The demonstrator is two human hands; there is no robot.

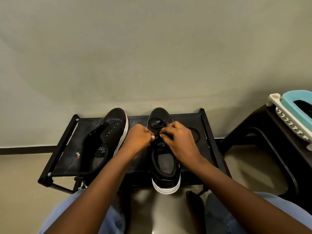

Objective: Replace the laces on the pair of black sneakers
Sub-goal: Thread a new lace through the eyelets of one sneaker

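At centre frame both hands work the right sneaker [166, 149] on the black rack [205, 132]: the left hand [138, 138] and right hand [179, 138] pinch its black lace [157, 126] near the top eyelets. It looks like threading; the bare left sneaker [104, 141] should follow.

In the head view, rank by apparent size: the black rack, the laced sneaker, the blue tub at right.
1. Black rack, clearly the largest.
2. Laced sneaker.
3. Blue tub, smallest as seen, but the frame edge cuts it off, so its true size is unsure.
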